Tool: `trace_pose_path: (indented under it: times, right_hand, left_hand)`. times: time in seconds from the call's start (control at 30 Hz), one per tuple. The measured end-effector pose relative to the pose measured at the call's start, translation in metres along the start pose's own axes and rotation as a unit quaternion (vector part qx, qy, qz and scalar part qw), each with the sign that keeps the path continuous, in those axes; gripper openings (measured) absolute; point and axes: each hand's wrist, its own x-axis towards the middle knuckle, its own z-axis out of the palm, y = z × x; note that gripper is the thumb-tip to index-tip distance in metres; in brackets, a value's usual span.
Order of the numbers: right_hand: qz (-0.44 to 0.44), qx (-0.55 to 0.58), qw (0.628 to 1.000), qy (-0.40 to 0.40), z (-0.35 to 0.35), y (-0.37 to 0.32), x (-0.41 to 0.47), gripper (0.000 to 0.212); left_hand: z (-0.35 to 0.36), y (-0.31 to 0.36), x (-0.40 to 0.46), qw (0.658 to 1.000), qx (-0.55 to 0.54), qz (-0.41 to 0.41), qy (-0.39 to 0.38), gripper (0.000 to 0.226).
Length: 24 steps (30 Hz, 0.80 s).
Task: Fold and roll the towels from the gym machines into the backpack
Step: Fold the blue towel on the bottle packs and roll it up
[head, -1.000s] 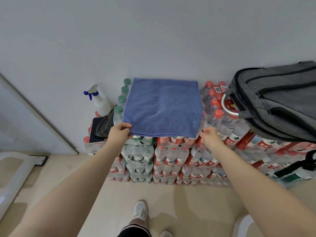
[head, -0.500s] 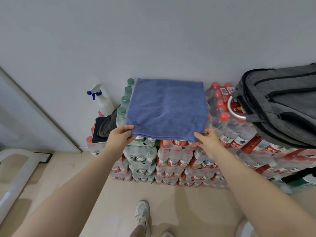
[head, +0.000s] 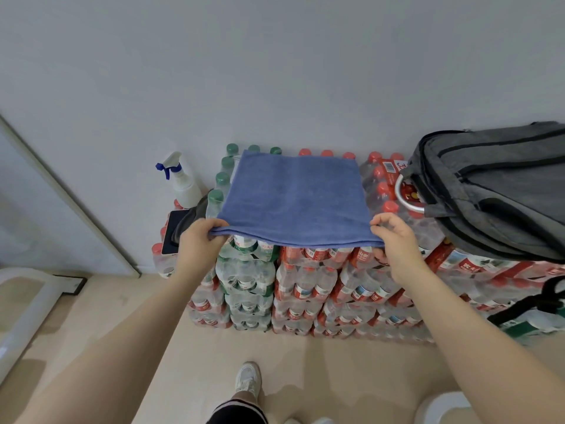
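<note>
head view:
towel [head: 293, 197]: blue, folded, flat on the bottle packs [head: 305, 289], near edge lifted
left hand [head: 198, 240]: pinching near-left corner
right hand [head: 394, 240]: pinching near-right corner
backpack [head: 495, 185]: grey, right end of packs

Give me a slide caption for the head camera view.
Both hands pinch the blue towel's near corners atop stacked bottle packs.
</note>
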Motion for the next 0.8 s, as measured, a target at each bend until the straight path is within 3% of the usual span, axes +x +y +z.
trace_pose_path:
  times: [0.17,0.27,0.4,0.5,0.6,0.7,0.8]
  right_hand:
    - [0.005,0.139,0.99,0.011,0.0,-0.025,0.002,0.032]
    - [0.011,0.105,0.994,-0.015,0.007,-0.029,0.011,0.025]
    - [-0.007,0.011,1.0,0.009,0.016,-0.032,0.039,0.006]
    - [-0.031,-0.043,0.997,0.061,0.024,-0.042,0.072,0.016]
    - [0.014,-0.02,0.997,0.067,0.031,-0.05,0.113,0.023]
    - [0.057,0.016,0.996,0.072,0.036,-0.051,0.152,0.014]
    - [0.063,-0.067,0.993,0.067,0.046,-0.045,0.182,0.011]
  left_hand:
    - [-0.017,0.019,0.012,0.975,-0.22,-0.002,-0.023,0.02]
    - [-0.014,0.028,0.029,0.958,-0.284,-0.024,-0.043,0.019]
    - [-0.001,0.034,0.063,0.962,-0.27,-0.04,-0.012,0.019]
    - [0.011,0.041,0.1,0.968,-0.245,-0.056,-0.013,0.019]
    - [0.023,0.039,0.142,0.983,-0.176,-0.051,-0.016,0.031]
    - [0.034,0.035,0.178,0.988,-0.144,-0.048,-0.036,0.037]
    - [0.045,0.028,0.207,0.996,-0.044,-0.022,-0.072,0.032]
